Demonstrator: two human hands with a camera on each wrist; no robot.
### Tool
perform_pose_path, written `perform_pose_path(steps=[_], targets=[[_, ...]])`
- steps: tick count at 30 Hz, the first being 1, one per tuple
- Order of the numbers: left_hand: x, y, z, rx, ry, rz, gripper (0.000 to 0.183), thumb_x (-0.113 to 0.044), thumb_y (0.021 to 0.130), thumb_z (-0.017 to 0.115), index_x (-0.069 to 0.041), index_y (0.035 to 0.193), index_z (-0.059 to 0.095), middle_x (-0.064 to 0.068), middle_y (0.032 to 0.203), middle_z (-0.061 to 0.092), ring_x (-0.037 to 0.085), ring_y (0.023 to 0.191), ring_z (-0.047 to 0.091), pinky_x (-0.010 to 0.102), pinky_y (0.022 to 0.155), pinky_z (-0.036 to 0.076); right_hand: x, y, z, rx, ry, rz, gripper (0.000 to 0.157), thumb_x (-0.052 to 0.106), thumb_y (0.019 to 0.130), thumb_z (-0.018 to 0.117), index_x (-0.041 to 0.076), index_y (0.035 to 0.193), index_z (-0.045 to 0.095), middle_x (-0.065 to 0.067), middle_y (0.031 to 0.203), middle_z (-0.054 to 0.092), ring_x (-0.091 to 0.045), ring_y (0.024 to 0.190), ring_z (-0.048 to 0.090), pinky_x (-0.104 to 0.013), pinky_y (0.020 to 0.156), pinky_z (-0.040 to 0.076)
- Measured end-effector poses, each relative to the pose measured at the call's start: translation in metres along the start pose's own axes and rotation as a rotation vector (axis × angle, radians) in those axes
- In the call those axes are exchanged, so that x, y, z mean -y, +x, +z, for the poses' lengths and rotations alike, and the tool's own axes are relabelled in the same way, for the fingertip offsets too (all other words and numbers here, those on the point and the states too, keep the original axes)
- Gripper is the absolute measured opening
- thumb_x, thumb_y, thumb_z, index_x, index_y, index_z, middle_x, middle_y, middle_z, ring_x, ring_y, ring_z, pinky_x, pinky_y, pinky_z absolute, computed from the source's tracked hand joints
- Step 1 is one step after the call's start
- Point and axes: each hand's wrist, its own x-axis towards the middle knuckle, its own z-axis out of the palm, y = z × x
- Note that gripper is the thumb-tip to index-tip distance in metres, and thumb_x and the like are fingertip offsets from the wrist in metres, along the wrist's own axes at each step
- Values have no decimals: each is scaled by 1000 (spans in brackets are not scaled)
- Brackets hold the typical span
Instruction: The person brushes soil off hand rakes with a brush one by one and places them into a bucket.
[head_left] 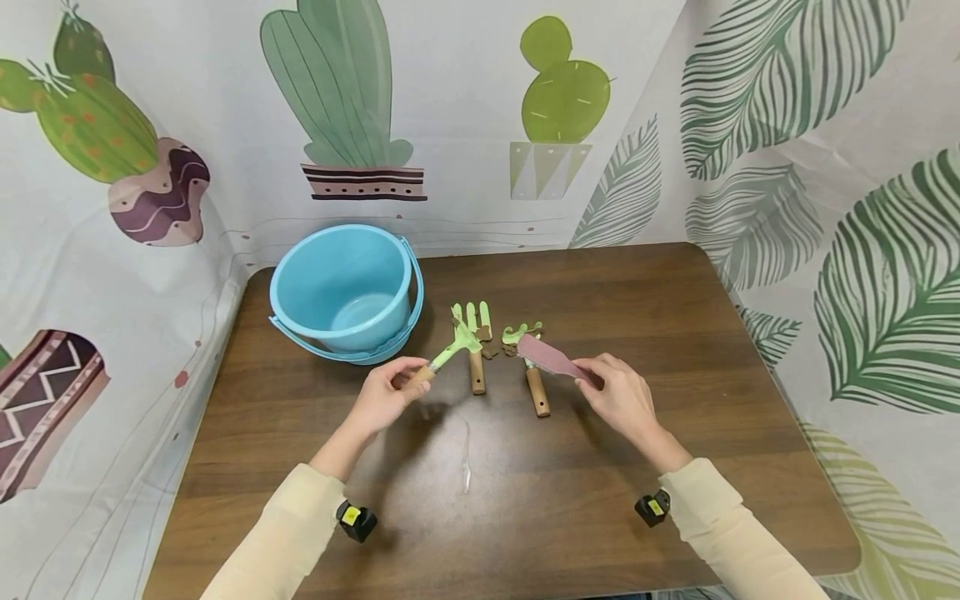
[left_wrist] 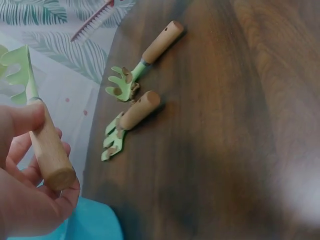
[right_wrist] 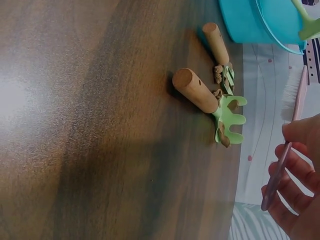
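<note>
My left hand [head_left: 384,395] grips the wooden handle of a small green garden rake [head_left: 459,342], its pronged head raised over the table. In my right hand [head_left: 619,393] I hold a pink brush [head_left: 551,358]; white bristles show along one side in the right wrist view. Between the hands lie two more green-headed tools with wooden handles. One is a hand fork [head_left: 477,375] with straight tines; the other is a second rake [head_left: 537,393], partly covered by the brush in the head view. Brown clumps like soil [right_wrist: 218,74] cling to and lie around their heads.
A light blue bucket [head_left: 343,346] with its handle hanging down stands at the table's back left. Behind the brown wooden table [head_left: 637,300] hangs a cloth printed with cacti and leaves [head_left: 465,167]. A small shiny streak [head_left: 467,475] shows on the tabletop near the front.
</note>
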Motion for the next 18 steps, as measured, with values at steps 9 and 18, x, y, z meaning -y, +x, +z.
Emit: perform_pose_path(steps=[9,18], targets=[[-17,-1,-15,-38,191,128,31,-8,76,71,-11,107,66,7,86,64,16,68,55,26,60,45,-2,-1,0,15,4,21,26,15,75,74,17,100,71,3,84,64,-12,67,54,-29,52,40],[-34,0,-29,-65,416,218,30,-12,75,74,-19,104,68,-1,84,58,15,69,51,30,63,40,-5,-3,-1,25,6,29,26,15,75,74,18,100,70,3,84,64,-12,66,54,-28,52,40]])
